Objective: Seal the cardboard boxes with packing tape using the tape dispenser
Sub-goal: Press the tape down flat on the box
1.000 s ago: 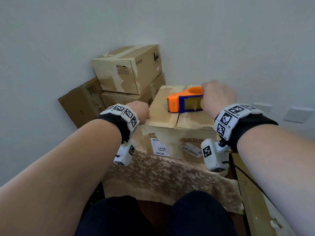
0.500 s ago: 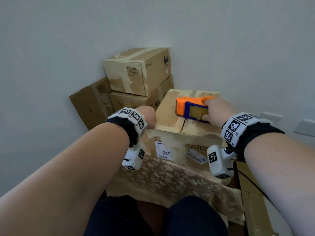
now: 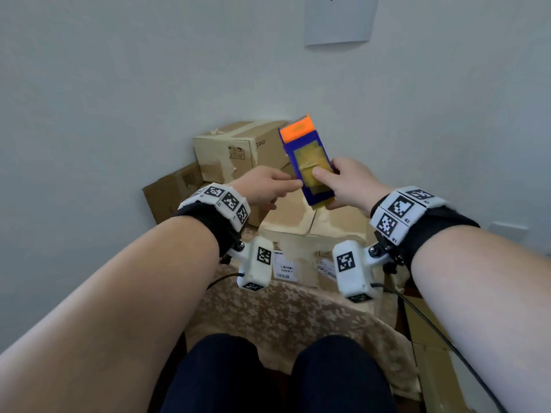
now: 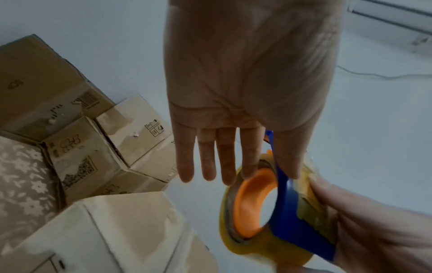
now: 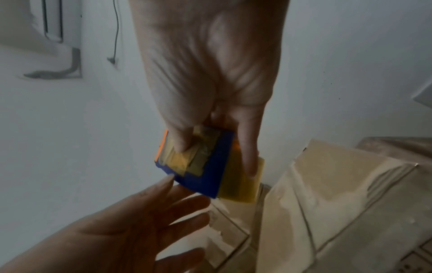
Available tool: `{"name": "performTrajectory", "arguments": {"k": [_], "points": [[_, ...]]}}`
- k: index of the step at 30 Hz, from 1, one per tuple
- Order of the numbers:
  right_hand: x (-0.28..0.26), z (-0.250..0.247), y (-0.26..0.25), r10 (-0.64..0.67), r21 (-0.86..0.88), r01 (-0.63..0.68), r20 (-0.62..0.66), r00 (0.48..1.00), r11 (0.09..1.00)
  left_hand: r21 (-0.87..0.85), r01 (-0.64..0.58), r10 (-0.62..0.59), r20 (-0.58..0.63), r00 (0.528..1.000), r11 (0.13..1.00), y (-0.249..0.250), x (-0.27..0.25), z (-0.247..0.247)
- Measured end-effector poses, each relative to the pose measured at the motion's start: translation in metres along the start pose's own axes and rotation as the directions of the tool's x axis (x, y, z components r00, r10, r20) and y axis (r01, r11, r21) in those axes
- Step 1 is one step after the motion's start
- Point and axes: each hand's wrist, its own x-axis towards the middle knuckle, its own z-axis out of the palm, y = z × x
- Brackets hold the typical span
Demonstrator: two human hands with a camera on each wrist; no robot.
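Right hand point(image 3: 347, 186) clamped round the tape dispenser point(image 3: 308, 162), thumb pressed flat on the tape face, fingers behind. Left hand point(image 3: 264, 186) spread, fingertips point(image 4: 230, 173) just touching the roll's edge, gripping nothing. Dispenser held tilted in the air above the nearest box point(image 3: 313, 228), not touching it. Likely trouble: loose tape end sticking back to the roll or to a thumb, or the dispenser slipping during a handover
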Motion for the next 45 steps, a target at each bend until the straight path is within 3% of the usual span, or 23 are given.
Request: {"name": "performTrajectory", "arguments": {"k": [6,12,16,18,21,25,29,34,38,40,45], "points": [[-0.019,0.003,-0.022,0.044,0.212,-0.055,0.057,0.997,0.976,-0.236,-0.047,0.051,0.011,0.999,0.971,0.015,-0.026,-0.004],[-0.019,0.013,-0.036,0.029,0.185,-0.037,0.048,0.998,0.982,-0.405,0.02,-0.011,0.023,1.0,0.914,0.012,-0.034,-0.013],[-0.003,0.03,-0.03,0.009,-0.034,-0.007,0.036,0.999,0.999,-0.462,0.05,-0.086,-0.058,0.995,0.886,-0.01,-0.026,-0.021],[0.005,0.038,-0.021,0.011,-0.166,-0.003,0.045,0.999,0.986,-0.401,0.085,-0.135,-0.097,0.986,0.912,-0.03,-0.019,-0.027],[0.02,0.056,-0.003,0.018,-0.359,0.016,0.089,0.996,0.933,-0.12,0.216,-0.235,-0.18,0.955,0.969,-0.066,-0.005,-0.038],[0.041,0.084,0.026,0.106,-0.486,-0.015,0.158,0.982,0.874,0.147,0.398,-0.361,-0.224,0.905,0.906,-0.113,0.015,-0.041],[0.058,0.106,0.052,0.144,-0.618,0.039,0.244,0.959,0.786,0.385,0.458,-0.408,-0.208,0.889,0.802,-0.15,0.034,-0.03],[0.076,0.128,0.073,0.141,-0.692,0.13,0.32,0.937,0.71,0.531,0.453,-0.47,-0.114,0.875,0.716,-0.183,0.056,-0.015],[0.084,0.138,0.081,0.135,-0.742,0.218,0.384,0.913,0.634,0.6,0.465,-0.472,-0.16,0.867,0.651,-0.199,0.068,-0.004],[0.088,0.139,0.084,0.124,-0.742,0.234,0.392,0.912,0.628,0.594,0.479,-0.479,-0.172,0.861,0.646,-0.209,0.073,-0.003],[0.094,0.139,0.089,0.136,-0.726,0.22,0.396,0.908,0.651,0.542,0.434,-0.483,-0.059,0.873,0.719,-0.22,0.077,0.0]]}}
